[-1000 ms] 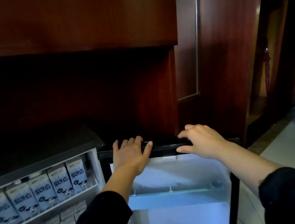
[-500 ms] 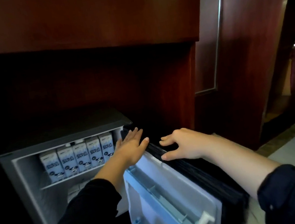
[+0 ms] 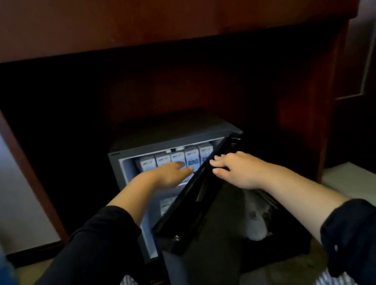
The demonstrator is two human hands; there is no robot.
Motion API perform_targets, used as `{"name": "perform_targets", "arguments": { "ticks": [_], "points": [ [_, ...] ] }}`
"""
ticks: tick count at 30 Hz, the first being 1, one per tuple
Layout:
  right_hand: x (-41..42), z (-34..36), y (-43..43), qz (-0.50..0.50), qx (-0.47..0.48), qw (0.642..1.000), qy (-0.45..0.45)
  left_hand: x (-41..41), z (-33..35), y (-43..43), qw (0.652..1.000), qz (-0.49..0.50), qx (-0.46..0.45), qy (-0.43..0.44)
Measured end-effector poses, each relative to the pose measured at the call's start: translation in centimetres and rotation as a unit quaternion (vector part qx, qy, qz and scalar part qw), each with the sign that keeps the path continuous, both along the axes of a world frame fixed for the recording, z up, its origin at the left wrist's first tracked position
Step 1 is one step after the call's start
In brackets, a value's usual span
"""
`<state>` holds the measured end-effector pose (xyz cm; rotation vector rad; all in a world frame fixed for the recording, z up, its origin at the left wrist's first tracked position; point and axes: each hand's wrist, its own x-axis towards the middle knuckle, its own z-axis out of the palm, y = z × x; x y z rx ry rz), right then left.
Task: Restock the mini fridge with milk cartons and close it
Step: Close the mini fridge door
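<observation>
From my station the mini fridge [image 3: 157, 145] sits under the wooden cabinet [image 3: 157, 4], hinged on its 3 o'clock side. Its door [image 3: 195, 219] stands about half shut. The milk cartons [image 3: 177, 158] stand upright in a row on the top shelf, and more [image 3: 166, 205] show on the shelf below.

My right hand [image 3: 237, 171] lies on the door's outer face at its top edge, fingers only lightly bent, pushing rather than gripping. My left hand [image 3: 170, 174], at its 9 o'clock, is flat and holds nothing. Its fingers are stretched across the opening just in front of the top row, and I cannot tell whether they touch a carton.

That left hand is my worry. If the right one pushes on, the door's edge could catch the fingers or forearm. A brush of the fingers could also tip a carton forward, so the door jams on it and fails to seal. I judge the left arm should come out towards 6 o'clock first.
</observation>
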<state>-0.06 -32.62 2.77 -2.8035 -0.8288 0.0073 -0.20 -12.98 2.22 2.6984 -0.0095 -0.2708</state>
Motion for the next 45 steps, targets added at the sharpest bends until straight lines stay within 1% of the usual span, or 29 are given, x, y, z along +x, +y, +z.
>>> {"name": "perform_targets", "arguments": {
  "ticks": [2,4,7,10,12,14,17,19,21,24,27,28,30,32,35,37,39,41,43,45],
  "points": [
    [0.6,-0.4,1.7,0.004,0.003,1.000,-0.008,-0.8,0.2,1.7,1.000,0.012,0.008,0.005],
    [1.3,-0.7,3.2,0.005,-0.008,1.000,-0.021,-1.4,0.4,3.0,0.999,0.033,0.030,-0.010],
    [2.4,-1.0,5.3,-0.003,-0.028,0.998,-0.049,-2.1,-0.3,4.2,0.989,0.052,0.115,-0.074],
    [3.4,-1.4,7.0,-0.003,-0.025,0.998,-0.062,-2.5,-1.9,5.3,0.957,0.048,0.237,-0.158],
    [4.0,-1.6,8.0,-0.004,-0.004,0.999,-0.046,-2.0,-2.8,6.4,0.934,0.056,0.276,-0.218],
    [4.8,-1.9,8.9,-0.008,0.000,0.999,-0.051,-1.1,-3.5,7.1,0.925,0.079,0.277,-0.247],
    [6.3,-2.5,9.8,-0.001,-0.020,0.994,-0.108,0.6,-4.7,7.9,0.922,0.090,0.262,-0.272],
    [7.6,-3.2,10.0,0.012,0.008,0.992,-0.129,1.7,-5.5,8.5,0.921,0.086,0.239,-0.295],
    [9.0,-3.9,9.9,0.038,0.066,0.985,-0.153,2.8,-6.1,9.1,0.921,0.085,0.215,-0.314],
    [10.7,-5.2,9.3,0.080,0.164,0.960,-0.214,4.0,-6.9,9.6,0.907,0.088,0.213,-0.352],
    [12.2,-6.4,9.5,0.100,0.238,0.913,-0.316,4.5,-7.7,9.6,0.887,0.090,0.196,-0.408],
    [12.7,-6.7,9.8,0.095,0.253,0.900,-0.342,4.7,-8.0,9.6,0.881,0.095,0.185,-0.425],
    [13.3,-6.8,10.5,0.083,0.251,0.891,-0.370,5.1,-8.6,9.3,0.875,0.116,0.162,-0.441],
    [13.8,-6.7,10.9,0.082,0.233,0.893,-0.375,5.3,-8.9,9.0,0.879,0.132,0.142,-0.436],
    [13.9,-6.4,10.4,0.110,0.216,0.906,-0.347,4.8,-8.6,8.7,0.892,0.130,0.136,-0.411],
    [13.9,-5.6,9.8,0.131,0.217,0.915,-0.313,4.2,-7.7,8.4,0.907,0.118,0.128,-0.384],
    [14.1,-4.2,9.4,0.150,0.192,0.929,-0.278,3.8,-6.0,7.6,0.929,0.096,0.123,-0.336],
    [14.4,-2.1,9.2,0.169,0.152,0.953,-0.203,3.8,-3.8,6.7,0.959,0.076,0.107,-0.252],
    [14.0,0.4,9.1,0.166,0.089,0.979,-0.080,3.9,-1.2,5.6,0.983,0.071,0.093,-0.141],
    [13.5,3.1,8.6,0.148,0.035,0.988,0.012,4.2,2.4,4.5,0.993,0.067,0.095,-0.015]
  ]
}}
